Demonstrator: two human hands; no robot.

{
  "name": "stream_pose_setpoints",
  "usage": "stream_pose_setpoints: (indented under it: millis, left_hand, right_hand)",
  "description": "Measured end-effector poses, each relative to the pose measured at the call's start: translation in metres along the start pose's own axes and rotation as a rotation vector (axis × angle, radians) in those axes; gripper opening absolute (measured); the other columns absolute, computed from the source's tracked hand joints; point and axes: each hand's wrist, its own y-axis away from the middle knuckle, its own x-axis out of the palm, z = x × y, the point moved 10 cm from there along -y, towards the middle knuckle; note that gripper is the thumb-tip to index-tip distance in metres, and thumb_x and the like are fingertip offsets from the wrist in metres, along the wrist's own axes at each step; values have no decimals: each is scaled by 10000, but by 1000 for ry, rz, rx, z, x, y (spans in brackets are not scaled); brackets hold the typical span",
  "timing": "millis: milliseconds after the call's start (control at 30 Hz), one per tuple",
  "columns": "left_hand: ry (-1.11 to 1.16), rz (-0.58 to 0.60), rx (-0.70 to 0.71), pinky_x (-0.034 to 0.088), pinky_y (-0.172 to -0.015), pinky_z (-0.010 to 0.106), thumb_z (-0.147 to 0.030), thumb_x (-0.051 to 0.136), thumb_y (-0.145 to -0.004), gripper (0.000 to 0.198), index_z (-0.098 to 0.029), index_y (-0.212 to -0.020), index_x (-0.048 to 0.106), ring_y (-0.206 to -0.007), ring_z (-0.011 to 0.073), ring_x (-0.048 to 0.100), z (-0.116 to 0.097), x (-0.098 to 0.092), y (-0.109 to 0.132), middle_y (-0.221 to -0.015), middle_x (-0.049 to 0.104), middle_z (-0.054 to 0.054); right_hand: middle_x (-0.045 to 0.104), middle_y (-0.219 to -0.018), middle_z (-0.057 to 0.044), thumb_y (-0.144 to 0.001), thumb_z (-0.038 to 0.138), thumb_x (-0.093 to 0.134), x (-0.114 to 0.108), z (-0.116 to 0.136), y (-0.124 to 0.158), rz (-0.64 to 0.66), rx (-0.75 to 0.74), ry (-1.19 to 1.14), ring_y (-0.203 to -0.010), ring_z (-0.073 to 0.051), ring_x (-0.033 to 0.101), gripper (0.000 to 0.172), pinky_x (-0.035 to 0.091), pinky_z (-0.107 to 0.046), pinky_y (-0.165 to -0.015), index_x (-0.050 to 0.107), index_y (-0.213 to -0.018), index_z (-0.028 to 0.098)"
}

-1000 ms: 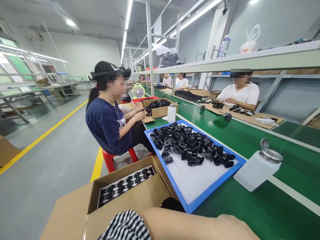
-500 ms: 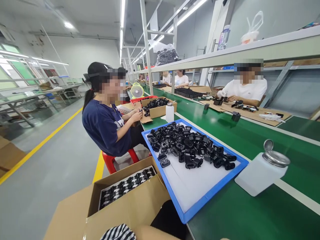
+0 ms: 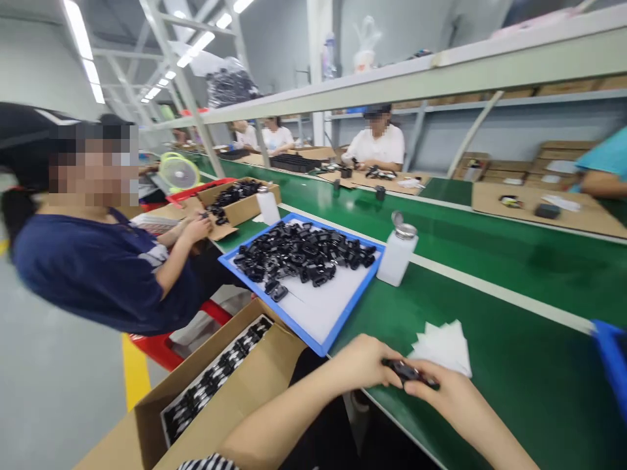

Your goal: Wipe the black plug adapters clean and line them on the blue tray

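Between my two hands is a small glossy black plastic part, held above the front edge of the green table. My left hand grips its left end, and my right hand pinches its right end between thumb and fingers. White wipes lie fanned on the table just behind my right hand. A blue-rimmed tray to the left carries a heap of similar black parts on its white bottom. Beside the tray stands a white pump bottle, its metal lid flipped up.
An open cardboard box with rows of black parts stands low at the left. A co-worker in dark blue sits beyond it on a red stool. Another blue tray edges in at right. Overhead runs a shelf; people sit opposite.
The view has swung right, and the tray and bottle now appear further left. Both my hands have come into view with the black part; the wipes and right-hand blue tray also show now.
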Motion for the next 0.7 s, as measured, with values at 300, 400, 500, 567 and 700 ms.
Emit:
stream_pose_setpoints:
  millis: [300,400,500,567,700]
  left_hand:
    - [-136,1,-90,429,-694,246,-198,593,-621,252,-136,-864,611,-766,177,589,3,0,-4,-897,634,77]
    - [-430,79,-62,421,-692,285,-186,602,-607,176,-137,-772,640,-780,227,585,-12,-1,-13,-817,648,103]
    - [-443,98,-5,417,-683,292,-187,558,-641,174,-132,-787,635,-773,230,583,-17,0,-14,-796,649,103]
    - [-310,105,37,420,-678,274,-207,517,-672,228,-142,-871,608,-755,201,583,-14,5,-10,-826,646,78]
    - [-6,78,48,432,-671,243,-274,485,-686,359,-169,-1029,504,-717,143,572,1,21,-2,-903,618,28]
  right_hand:
    - [608,-710,-2,-666,256,536,-3,-5,18,-100,97,84,-645,-166,540,74,363,-247,-562,546,-718,205]
    - [596,-674,-1,-663,224,567,-5,0,15,-78,111,207,-621,-161,527,45,318,-227,-507,558,-701,200]
    - [582,-657,-5,-673,238,577,-10,6,13,-99,95,269,-614,-158,519,60,286,-219,-483,562,-707,191]
    - [574,-662,-1,-674,251,585,-10,11,13,-97,37,221,-616,-148,515,85,295,-215,-492,557,-716,184]
    - [564,-716,-20,-678,311,579,-7,14,27,-109,-76,102,-637,-155,510,180,336,-226,-520,536,-763,158]
